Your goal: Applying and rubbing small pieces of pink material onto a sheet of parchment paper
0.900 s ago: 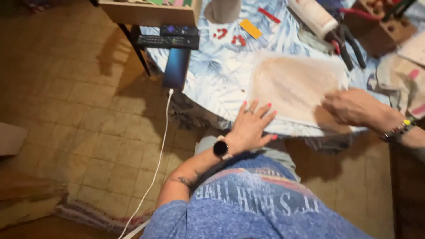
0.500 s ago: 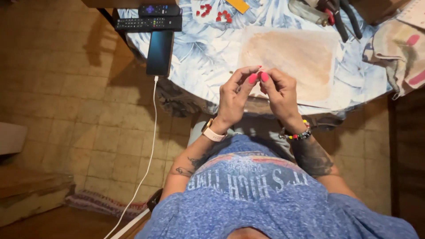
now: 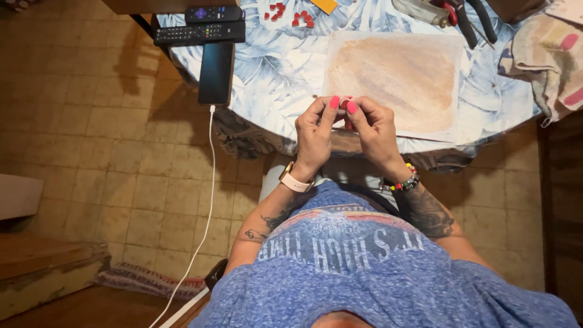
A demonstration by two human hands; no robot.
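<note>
Both hands are meeting at the near edge of the tabletop (image 3: 285,79), the left hand (image 3: 316,136) and right hand (image 3: 375,130) each pinching in a narrow grip one small red piece (image 3: 345,104) beside the stained paper sheet (image 3: 398,76).

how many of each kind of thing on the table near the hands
remotes: 2
phone: 1
stained sheet: 1
pliers: 1
cloth: 1
small red piece pinched by left hand and right hand: 1
loose red bits: too small to count
total: 7
</note>
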